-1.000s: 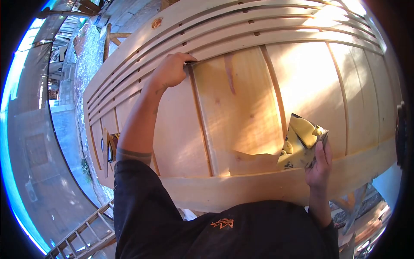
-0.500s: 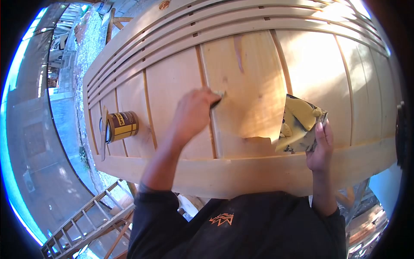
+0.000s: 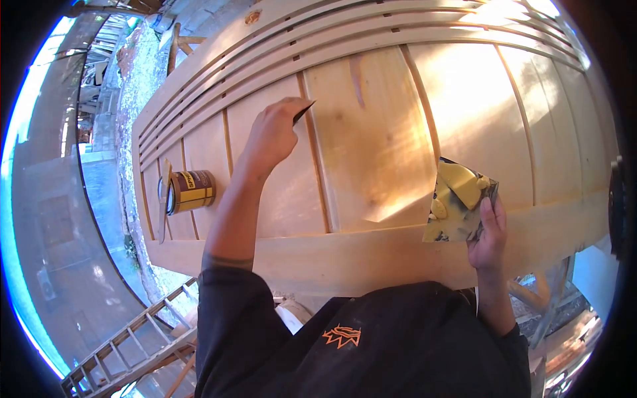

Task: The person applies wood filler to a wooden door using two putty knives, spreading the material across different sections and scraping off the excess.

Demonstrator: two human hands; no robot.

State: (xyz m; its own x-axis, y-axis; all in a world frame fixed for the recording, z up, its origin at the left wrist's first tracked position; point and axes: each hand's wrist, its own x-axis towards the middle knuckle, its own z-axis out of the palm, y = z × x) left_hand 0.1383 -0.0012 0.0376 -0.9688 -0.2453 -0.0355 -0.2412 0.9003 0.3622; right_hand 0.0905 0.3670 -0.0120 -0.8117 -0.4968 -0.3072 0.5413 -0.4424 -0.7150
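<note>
The left hand (image 3: 273, 132) is pinching a dark blade (image 3: 303, 113) over the wooden panel (image 3: 285, 192). Near right, the right hand (image 3: 489, 237) is gripping a yellow-smeared sheet (image 3: 438, 232).

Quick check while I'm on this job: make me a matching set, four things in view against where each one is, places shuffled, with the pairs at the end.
Things
1. Can
2. Paste-smeared sheet
3. Thin dark blade
4. Ladder

Places
A. In the left hand
B. Beyond the edge of the wooden panel, at the picture's lower left
C. On the wooden panel, left of the left forearm
D. In the right hand

Pairs: 1-C, 2-D, 3-A, 4-B
</note>
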